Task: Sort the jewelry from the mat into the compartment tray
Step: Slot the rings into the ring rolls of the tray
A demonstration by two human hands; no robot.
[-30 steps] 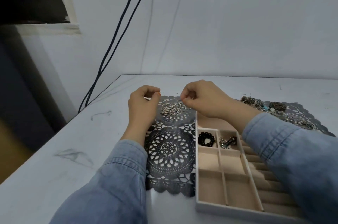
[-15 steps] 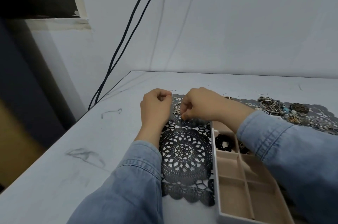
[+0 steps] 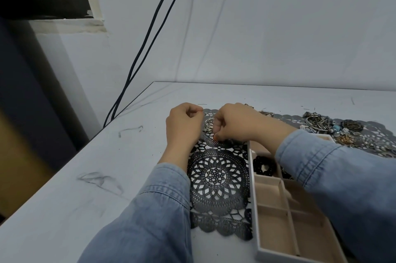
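A black lace mat [image 3: 216, 179] lies on the white table. Its far end carries a silver chain-like jewelry piece [image 3: 209, 124], which sits between my two hands. My right hand [image 3: 235, 126] pinches the piece's lower end against the mat. My left hand [image 3: 184, 125] is curled into a pinch right beside it, apparently on a fine part of the same piece. The beige compartment tray [image 3: 254, 198] lies along the mat's right edge, under my right forearm. One far compartment holds a black beaded bracelet [image 3: 264, 165]. My sleeve hides the compartment next to it.
A heap of mixed jewelry [image 3: 321, 124] lies on a second lace mat [image 3: 375, 132] at the far right. Two dark cables [image 3: 150, 44] run down the wall to the table's back left corner. The table's left edge drops off to the floor.
The view has swung left and down. Both hands have drawn closer together over the silver piece, and my right hand has lowered onto the mat's far end.
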